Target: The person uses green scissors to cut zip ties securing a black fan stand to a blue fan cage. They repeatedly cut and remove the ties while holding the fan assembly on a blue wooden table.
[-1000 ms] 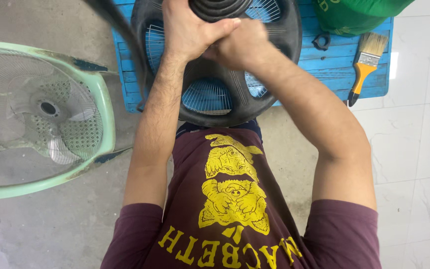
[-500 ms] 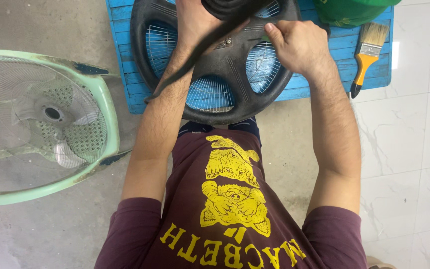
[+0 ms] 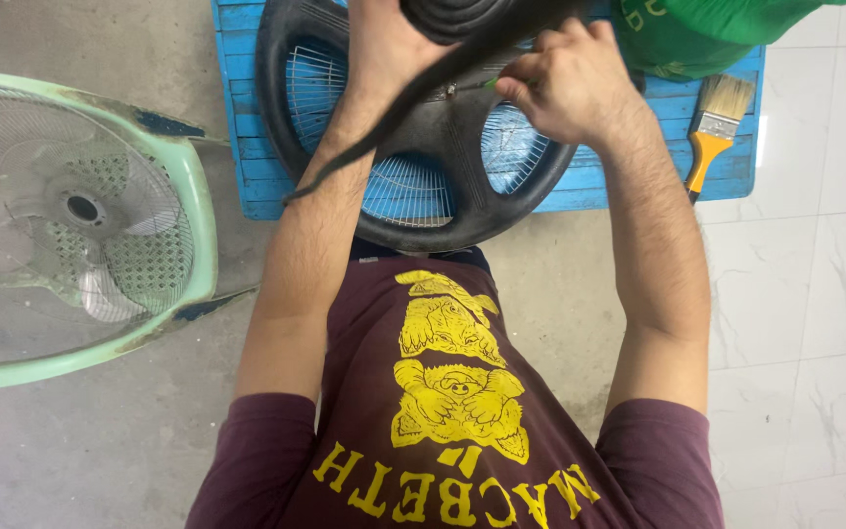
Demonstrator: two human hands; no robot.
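A black round fan back grille (image 3: 423,191) with wire mesh windows lies on a blue slatted board (image 3: 638,181) in front of me. My left hand (image 3: 384,49) grips the black ribbed motor housing (image 3: 452,15) at the top edge of the view. A black cord (image 3: 374,137) runs down across my left forearm. My right hand (image 3: 565,83) is closed on a thin screwdriver (image 3: 467,86) with a green handle. Its metal tip points left at the grille's hub.
A pale green fan front guard (image 3: 80,216) with blades behind it lies on the grey floor at the left. A yellow-handled paintbrush (image 3: 712,127) rests on the board's right end. A green object (image 3: 697,34) sits at the top right. White tiles cover the right side.
My right hand has left the grille's right rim and now points a screwdriver at the hub. My left hand has stayed on the motor housing.
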